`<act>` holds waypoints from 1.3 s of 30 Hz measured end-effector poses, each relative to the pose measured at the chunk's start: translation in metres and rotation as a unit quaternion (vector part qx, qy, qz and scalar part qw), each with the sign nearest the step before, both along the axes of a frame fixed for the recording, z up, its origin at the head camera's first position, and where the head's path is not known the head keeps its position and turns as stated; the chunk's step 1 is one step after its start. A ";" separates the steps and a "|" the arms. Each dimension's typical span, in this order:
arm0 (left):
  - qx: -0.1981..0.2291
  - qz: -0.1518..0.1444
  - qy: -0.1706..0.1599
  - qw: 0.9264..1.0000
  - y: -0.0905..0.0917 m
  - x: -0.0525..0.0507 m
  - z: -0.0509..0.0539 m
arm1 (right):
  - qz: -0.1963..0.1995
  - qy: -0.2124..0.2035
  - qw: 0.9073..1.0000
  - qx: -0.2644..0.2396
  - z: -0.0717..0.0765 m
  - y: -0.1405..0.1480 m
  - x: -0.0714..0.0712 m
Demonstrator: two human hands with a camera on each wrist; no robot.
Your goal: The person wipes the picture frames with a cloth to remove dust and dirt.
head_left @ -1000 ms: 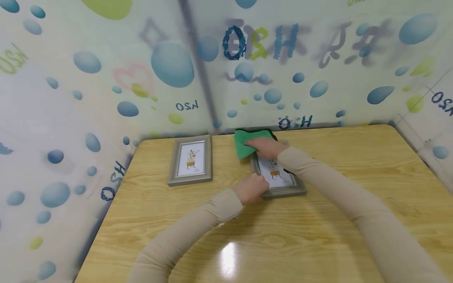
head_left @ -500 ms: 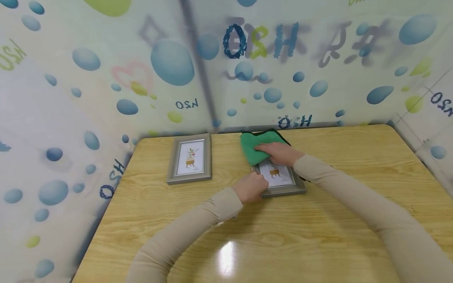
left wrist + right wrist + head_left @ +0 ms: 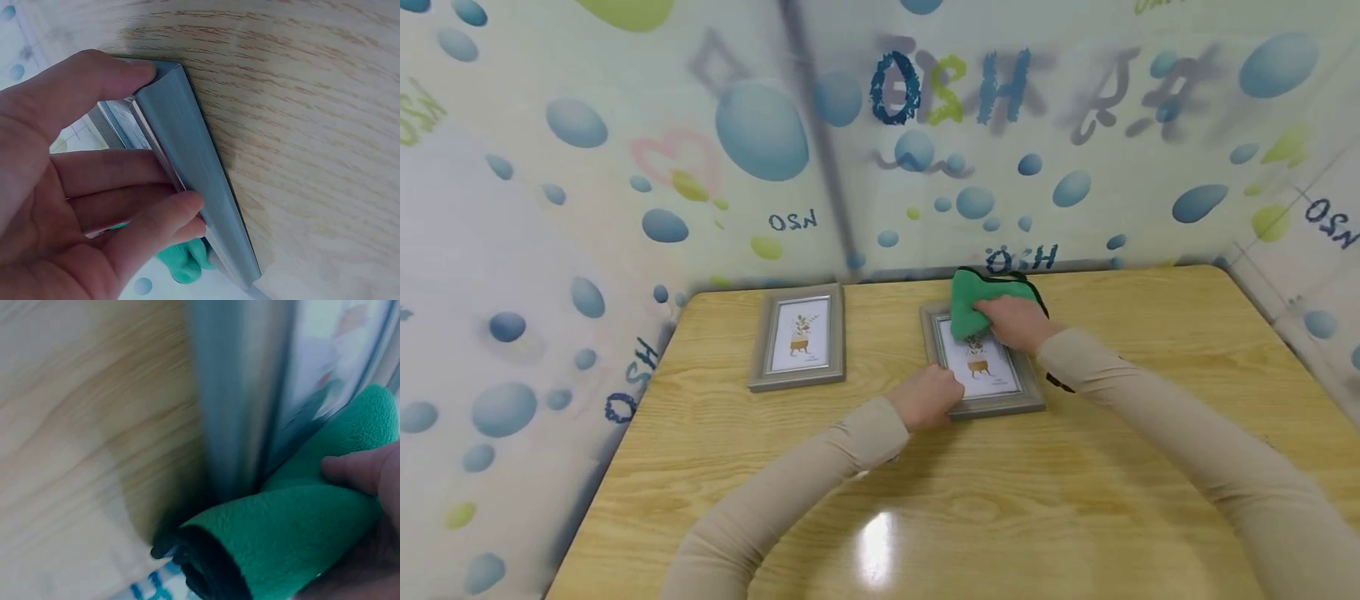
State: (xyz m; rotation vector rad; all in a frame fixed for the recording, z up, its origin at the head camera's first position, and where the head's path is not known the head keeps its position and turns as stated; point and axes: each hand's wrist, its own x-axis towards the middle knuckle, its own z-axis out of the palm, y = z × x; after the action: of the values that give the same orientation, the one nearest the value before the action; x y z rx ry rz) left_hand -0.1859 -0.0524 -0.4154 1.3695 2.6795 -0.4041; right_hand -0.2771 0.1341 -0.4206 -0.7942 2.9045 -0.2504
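1. Far left: the left framed pic lies flat on the wood table, face up, nr the spotty wall. It has a gray rim & shows a little plant w/ a brown pot.
2. Next: the left hand, w/ a tan sleeve. Its fingers are bent & grip the near left corner of the right framed pic, thumb on the corner.
3. That pic is flat on the table too, well apart from the first (looks like the same plant!).
4. On its far end: the green cloth, bunched up, w/ a black edge. It covers the top bit & pokes past the rim.
5. Far right: the right hand, also in a tan sleeve. It grips the cloth, pressing it on the pic.
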 end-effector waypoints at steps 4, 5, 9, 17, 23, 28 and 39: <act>0.003 -0.003 0.002 1.000 -0.001 0.000 0.001 | 0.015 -0.028 0.999 -0.017 0.003 -0.020 0.000; 0.002 -0.003 0.002 1.000 -0.001 0.000 0.001 | 0.029 -0.032 0.999 -0.024 0.003 -0.025 0.000; 0.000 -0.006 -0.005 1.000 -0.001 -0.001 0.000 | 0.098 -0.052 0.992 -0.065 0.001 -0.041 0.000; 0.018 -0.009 0.001 1.000 0.000 -0.002 -0.005 | 0.131 -0.030 0.988 -0.075 -0.005 -0.039 -0.001; 0.017 0.006 -0.001 1.000 0.000 -0.001 -0.005 | 0.101 0.007 0.994 -0.038 -0.009 -0.009 -0.001; 0.004 0.009 0.006 1.000 0.001 0.001 -0.003 | 0.070 0.017 0.997 -0.032 -0.011 0.017 -0.002; 0.009 0.008 0.020 1.000 0.001 0.000 -0.005 | 0.062 0.038 0.996 -0.045 -0.013 0.046 -0.011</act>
State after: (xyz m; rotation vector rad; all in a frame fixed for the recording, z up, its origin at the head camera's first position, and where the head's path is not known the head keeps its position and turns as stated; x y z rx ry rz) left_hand -0.1861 -0.0518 -0.4207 1.3585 2.7299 -0.4109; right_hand -0.2877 0.1802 -0.4338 -1.0170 2.9159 -0.3491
